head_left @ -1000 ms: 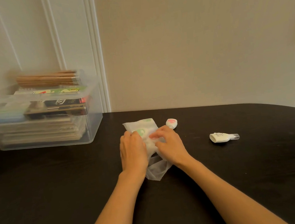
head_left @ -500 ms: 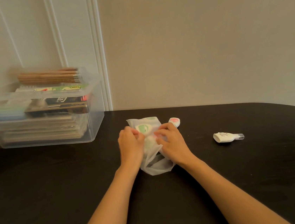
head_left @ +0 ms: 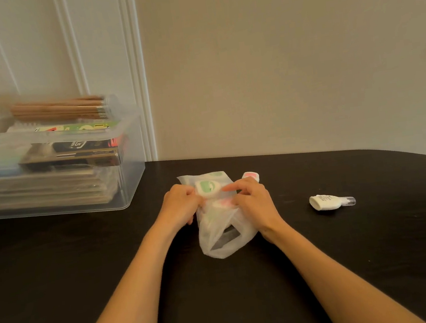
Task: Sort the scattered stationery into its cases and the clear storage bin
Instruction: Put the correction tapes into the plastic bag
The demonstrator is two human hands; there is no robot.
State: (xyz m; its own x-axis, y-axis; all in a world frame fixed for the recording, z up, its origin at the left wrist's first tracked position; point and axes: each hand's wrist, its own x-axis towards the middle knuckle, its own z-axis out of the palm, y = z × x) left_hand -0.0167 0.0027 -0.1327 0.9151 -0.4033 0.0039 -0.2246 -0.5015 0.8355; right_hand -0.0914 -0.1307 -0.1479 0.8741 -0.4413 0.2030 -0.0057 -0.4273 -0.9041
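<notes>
— Fingers (head_left: 232,187) of the right hand (head_left: 254,204) curl onto the thin plastic bag (head_left: 227,235), pinching its film beside the green-printed eraser (head_left: 207,188); the left hand (head_left: 178,207) pinches the opposite side of that same bag.

— So both hands hold the bag. Are the erasers inside it?

— The green one appears to lie under the film, with a pink one just below it, though the film is cloudy and I can't be certain how deep either sits. The bag's mouth gapes toward the person, lying on the black desk (head_left: 58,258).

— What makes this step go well?

— Keep the film pinched rather than the erasers, work them toward the closed far end, and don't tilt the open mouth down. Another pink eraser (head_left: 251,175) lies loose just beyond the right hand's fingers, touching or nearly touching the bag; it probably belongs inside too.

— And beyond that?

— A white correction tape (head_left: 328,202) lies well apart to the right. The clear storage bin (head_left: 131,176) stands at the far left against the wall, stacked high, with a tube of pencils (head_left: 60,109) on top.
</notes>
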